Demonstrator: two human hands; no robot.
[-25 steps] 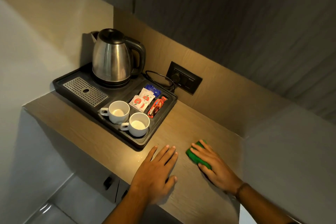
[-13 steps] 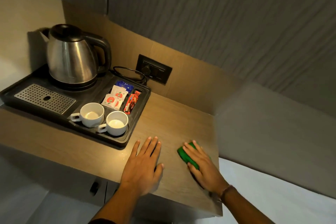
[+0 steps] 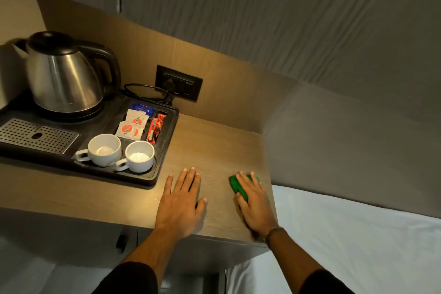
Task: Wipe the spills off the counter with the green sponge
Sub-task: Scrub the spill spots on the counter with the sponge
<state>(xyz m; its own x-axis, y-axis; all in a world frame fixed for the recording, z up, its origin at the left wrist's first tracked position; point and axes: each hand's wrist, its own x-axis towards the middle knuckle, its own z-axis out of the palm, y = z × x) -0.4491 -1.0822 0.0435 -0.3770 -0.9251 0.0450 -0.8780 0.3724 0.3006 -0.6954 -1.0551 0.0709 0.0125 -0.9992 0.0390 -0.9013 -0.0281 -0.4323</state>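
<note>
The green sponge lies flat on the wooden counter, near its right edge. My right hand presses down on top of the sponge and covers most of it; only its left end shows. My left hand rests flat on the counter with fingers spread, a hand's width to the left of the sponge, holding nothing. I cannot make out any spill on the wood in this light.
A black tray on the counter's left holds a steel kettle, two white cups, a drip grate and sachets. A wall socket with a cord sits behind. A white bed lies right of the counter.
The camera has swung to the right and moved closer, so the tray sits further left. My right hand and the sponge have shifted towards the counter's right edge. My left hand stays flat.
</note>
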